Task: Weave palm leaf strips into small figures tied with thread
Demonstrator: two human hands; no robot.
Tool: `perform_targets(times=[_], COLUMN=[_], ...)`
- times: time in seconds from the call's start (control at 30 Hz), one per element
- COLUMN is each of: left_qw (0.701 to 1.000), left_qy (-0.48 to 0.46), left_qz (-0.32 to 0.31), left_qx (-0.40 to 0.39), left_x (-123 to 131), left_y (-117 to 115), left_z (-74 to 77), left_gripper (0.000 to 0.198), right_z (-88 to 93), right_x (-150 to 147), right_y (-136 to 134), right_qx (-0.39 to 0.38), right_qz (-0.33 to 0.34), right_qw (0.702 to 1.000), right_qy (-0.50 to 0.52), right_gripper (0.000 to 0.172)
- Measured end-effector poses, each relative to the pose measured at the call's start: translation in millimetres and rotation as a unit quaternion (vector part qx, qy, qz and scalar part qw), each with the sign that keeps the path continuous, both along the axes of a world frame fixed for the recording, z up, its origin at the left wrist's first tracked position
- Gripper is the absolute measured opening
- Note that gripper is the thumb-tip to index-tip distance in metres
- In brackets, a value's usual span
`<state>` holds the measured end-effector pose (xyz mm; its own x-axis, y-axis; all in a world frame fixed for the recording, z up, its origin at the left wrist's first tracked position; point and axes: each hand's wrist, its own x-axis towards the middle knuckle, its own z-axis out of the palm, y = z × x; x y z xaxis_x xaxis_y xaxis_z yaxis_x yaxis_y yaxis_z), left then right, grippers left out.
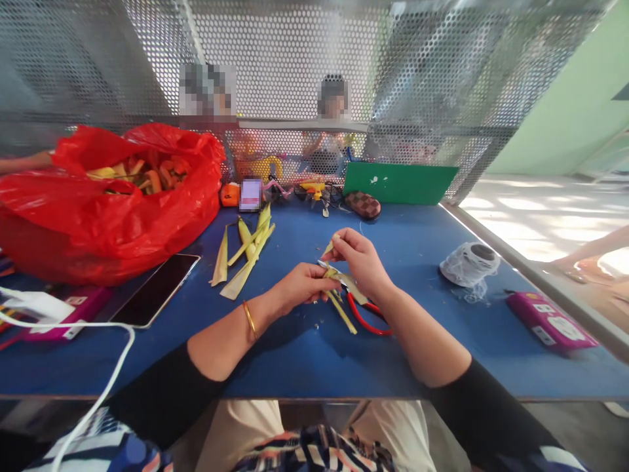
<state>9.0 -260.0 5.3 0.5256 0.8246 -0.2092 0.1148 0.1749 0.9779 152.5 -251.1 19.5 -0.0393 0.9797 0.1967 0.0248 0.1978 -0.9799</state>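
Above the middle of the blue table (pixel 304 354), both my hands work on a yellow-green leaf strip (pixel 339 308). My left hand (pixel 302 287) is closed, pinching the strip's lower part, which hangs down toward the table. My right hand (pixel 361 259) is closed, pinching the folded upper end of the same strip. Red-handled scissors (pixel 366 318) lie under my right wrist. Several loose leaf strips (pixel 246 252) lie on the table to the left of my hands.
A red plastic bag (pixel 108 196) full of leaf pieces sits at the left. A dark phone (pixel 157 288) and a white cable (pixel 98 367) lie near it. A roll of white thread (pixel 469 262) and a pink device (pixel 550 321) are at the right. Behind a perforated metal screen (pixel 314 65) sit other people.
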Motion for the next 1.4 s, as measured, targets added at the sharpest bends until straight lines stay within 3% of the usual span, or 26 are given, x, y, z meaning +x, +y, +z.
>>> perform_targets(times=[0.13,0.23,0.33,0.47,0.6,0.67,0.73,0.8,0.83,0.93,1.03,1.2,1.27,1.4], left_qw=[0.998,0.992,0.991,0.992,0.985,0.978,0.971,0.964,0.961,0.956,0.952,0.942,0.944,0.953], left_qy=[-0.016,-0.036,-0.037,-0.027,-0.061,-0.080,-0.107,-0.137,-0.150,-0.160,-0.166,-0.183,-0.197,-0.231], left_qz=[0.045,0.105,0.115,0.098,0.129,0.158,0.182,0.196,0.200,0.210,0.202,0.172,0.163,0.134], left_qx=[-0.044,-0.062,-0.063,-0.076,-0.102,-0.110,-0.112,-0.114,-0.117,-0.129,-0.157,-0.222,-0.208,-0.144], left_x=[-2.8,-5.3,-6.8,-7.5,-8.7,-8.8,-8.2,-7.3,-7.1,-7.8,-9.6,-10.2,-11.5,-16.7], left_y=[3.5,8.3,11.9,13.2,13.8,14.7,15.9,17.4,18.4,22.1,26.4,28.9,27.3,23.4], left_z=[2.0,3.0,2.9,2.4,2.7,2.5,1.5,-0.2,-1.2,-3.9,-5.5,-4.2,-0.5,10.1], left_gripper=[0.027,0.028,0.027,0.023,0.019,0.019,0.021,0.026,0.027,0.027,0.024,0.029,0.025,0.022], right_z=[0.0,5.0,7.9,4.3,5.7,8.2,7.7,2.7,-1.0,-11.4,-15.8,-16.6,-17.9,-20.4], right_x=[6.1,17.1,24.3,22.9,17.7,13.5,6.8,-1.6,-5.7,-13.8,-15.0,-11.6,-10.2,-8.3], right_y=[4.2,6.8,7.8,6.5,-1.8,-8.0,-13.9,-18.2,-19.5,-20.4,-19.0,-14.9,-12.6,-9.8], right_qx=[0.040,0.040,0.003,0.029,0.207,0.315,0.392,0.431,0.439,0.433,0.429,0.497,0.509,0.471], right_qz=[-0.008,-0.005,0.039,-0.049,-0.161,-0.117,0.006,0.109,0.128,0.106,0.073,0.074,0.054,-0.024], right_qw=[0.998,0.984,0.951,0.905,0.830,0.797,0.759,0.706,0.682,0.633,0.607,0.589,0.612,0.693], right_qy=[-0.048,-0.172,-0.307,-0.421,-0.492,-0.501,-0.520,-0.551,-0.570,-0.633,-0.665,-0.632,-0.603,-0.545], right_gripper=[0.028,0.026,0.016,0.020,0.019,0.023,0.027,0.025,0.022,0.020,0.023,0.025,0.027,0.027])
